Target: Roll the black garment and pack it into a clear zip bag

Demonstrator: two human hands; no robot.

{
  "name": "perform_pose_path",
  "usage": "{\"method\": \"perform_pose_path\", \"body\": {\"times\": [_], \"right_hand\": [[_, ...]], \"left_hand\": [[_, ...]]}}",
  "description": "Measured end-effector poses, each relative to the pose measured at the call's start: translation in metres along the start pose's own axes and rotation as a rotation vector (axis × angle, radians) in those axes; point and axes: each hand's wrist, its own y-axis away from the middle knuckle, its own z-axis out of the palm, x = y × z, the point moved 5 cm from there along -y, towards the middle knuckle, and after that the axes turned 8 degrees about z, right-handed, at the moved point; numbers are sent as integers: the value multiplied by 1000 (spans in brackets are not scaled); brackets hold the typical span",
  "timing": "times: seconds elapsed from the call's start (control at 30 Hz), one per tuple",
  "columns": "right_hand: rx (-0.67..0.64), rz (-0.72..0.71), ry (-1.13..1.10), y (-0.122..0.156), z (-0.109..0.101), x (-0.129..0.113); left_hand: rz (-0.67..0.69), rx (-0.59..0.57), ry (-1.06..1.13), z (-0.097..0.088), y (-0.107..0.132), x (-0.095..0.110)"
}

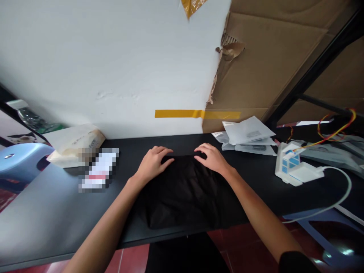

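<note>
A dark piece of black cloth (184, 193), wrinkled across its right half, lies flat on the black table in front of me. Whether it is a garment or a bag I cannot make out. At its far left corner is my left hand (152, 163), with thumb and fingers apart and curved inward. My right hand (212, 158) is at the far right corner in a similar pose, with a dark gap between thumb and fingers. Both hands look open, touching or just over the cloth's far edge. Black on black hides the exact contact.
Left on the table (42, 216) are a tissue pack (76, 146) and a pixelated flat item (99, 168). A bottle (25, 113) lies behind. At right are plastic pouches (250, 132), a white box with wires (295, 165) and a white cable (348, 182). Blue stools flank the table.
</note>
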Motion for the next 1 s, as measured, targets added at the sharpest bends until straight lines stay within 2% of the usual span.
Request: {"method": "perform_pose_path", "body": {"times": [0.07, 0.13, 0.27, 0.33, 0.4, 0.5, 0.57, 0.63, 0.7, 0.77, 0.8, 0.87, 0.97, 1.0], "right_hand": [[10, 45, 30, -2, -1, 16], [-41, 93, 47, -2, 2, 31], [-163, 133, -99, -3, 8, 44], [-115, 137, -169, -5, 5, 42], [15, 123, -212, -7, -3, 37], [213, 81, -261, -8, -17, 30], [249, 41, -242, -7, -21, 28], [159, -12, -183, -6, -19, 28], [-12, -45, -121, -5, -11, 30], [-156, -32, -81, -2, -6, 34], [-193, -13, -75, -1, -6, 35], [-193, 20, -116, 0, -14, 34], [-182, 43, -302, 1, -30, 25], [-204, 52, -362, 1, -32, 21]], "left_hand": [[-29, 19, -58, 3, 2, -11], [-53, -50, -32, 12, 5, -25], [-64, -172, 174, 19, 10, -42], [-56, -164, 267, 12, 9, -43], [-46, -50, 297, -3, 7, -39], [17, 211, 231, -27, 7, -29], [87, 251, 157, -33, 7, -22], [144, 116, 109, -26, 6, -19], [169, -97, 115, -13, 6, -20], [152, -241, 147, -3, 7, -24], [137, -260, 160, -2, 7, -24], [115, -212, 190, -8, 5, -19], [130, -114, 338, -25, 2, 5], [147, -143, 423, -27, 1, 16]]}}
